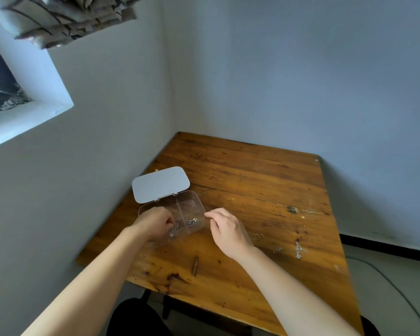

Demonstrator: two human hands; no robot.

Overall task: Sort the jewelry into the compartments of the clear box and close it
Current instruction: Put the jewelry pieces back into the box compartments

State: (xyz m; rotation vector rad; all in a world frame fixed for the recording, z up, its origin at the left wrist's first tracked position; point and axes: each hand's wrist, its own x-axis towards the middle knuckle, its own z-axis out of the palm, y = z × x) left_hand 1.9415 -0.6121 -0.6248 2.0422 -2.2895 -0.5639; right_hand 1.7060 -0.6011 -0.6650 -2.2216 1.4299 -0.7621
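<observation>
A worn wooden worktop fills the corner of the room, its far and left edges close against pale walls. On it, near the left edge, sits the clear box with its lid swung fully open, lying back flat toward the far left corner and joined to the box along the hinge side. The box is split by dividers into compartments; the far right one looks bare, while the near right one holds a small cluster of jewelry. The left hand is down inside the near left part of the box, its fingers pinched together on another small metal piece right at the middle divider. The right hand hovers just beside the box's right wall, thumb and forefinger drawn to a pinch; I cannot tell whether anything is between them. Toward the right edge of the worktop, well apart from the box, lie loose items: a pale chain, a tiny piece next to it, and another small piece close behind the right hand. A small brown stick-like object lies near the front edge, between the two forearms.
</observation>
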